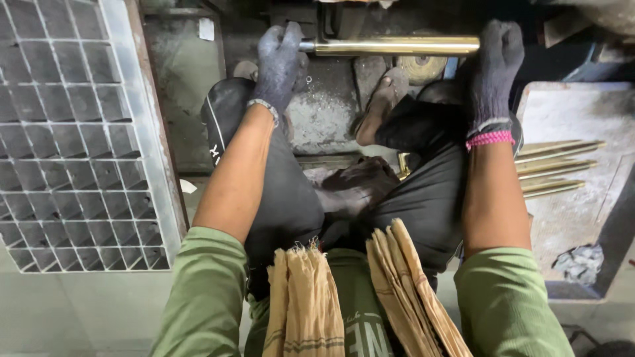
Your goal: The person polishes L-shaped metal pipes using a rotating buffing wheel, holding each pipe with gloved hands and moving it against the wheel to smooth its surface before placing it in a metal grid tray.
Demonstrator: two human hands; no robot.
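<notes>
A shiny brass rod (397,45) lies level across the top of the view, above my knees. My left hand (278,63), in a dark grey glove, is closed around its thin silver end at the left. My right hand (493,69), in a grey glove with a pink cuff, grips the rod's right end. Behind the rod's right part I see a round brass-coloured wheel (423,66) of a dark machine. I am seated, with black trousers and a bare foot (382,102) below the rod.
A white plastic grid crate (73,139) fills the left side. Several finished brass rods (559,166) lie on a grey tray (575,106) at the right, with a crumpled grey rag (581,262) below them. Folded brown sacking (344,297) lies over my lap.
</notes>
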